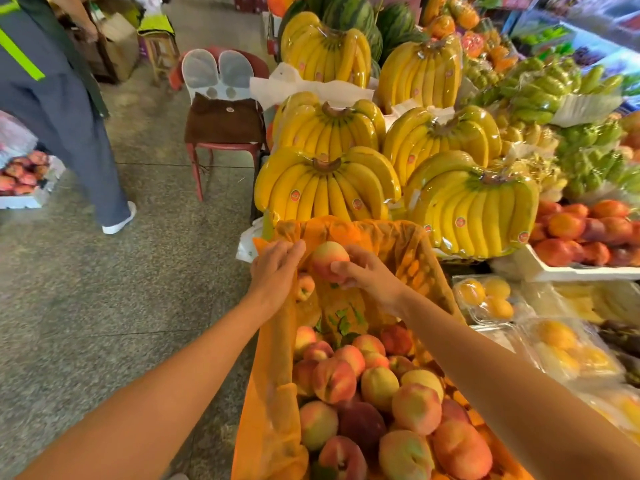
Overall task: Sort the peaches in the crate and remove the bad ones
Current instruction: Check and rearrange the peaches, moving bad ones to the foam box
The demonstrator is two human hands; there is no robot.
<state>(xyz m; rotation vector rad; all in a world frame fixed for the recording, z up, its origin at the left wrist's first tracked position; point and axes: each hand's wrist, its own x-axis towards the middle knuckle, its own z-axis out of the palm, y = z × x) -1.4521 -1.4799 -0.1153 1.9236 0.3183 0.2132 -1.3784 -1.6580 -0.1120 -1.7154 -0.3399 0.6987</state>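
Note:
An orange-lined crate [273, 368] in front of me holds several pink and yellow peaches [377, 386], piled mostly at its near end. My right hand [367, 275] is closed around one pink-and-yellow peach [327, 258], held above the crate's far end. My left hand [275, 271] hovers just left of that peach, fingers bent and apart, fingertips near the orange liner's far edge. One small peach [304, 287] lies under my left hand. Green leaves [343, 322] lie on the liner mid-crate.
Wrapped banana bunches [329, 188] are stacked just behind the crate. Trays of red-orange fruit [581, 233] and packed yellow fruit [485, 299] sit to the right. A red chair [225, 133] and a walking person [69, 109] are on the floor to the left.

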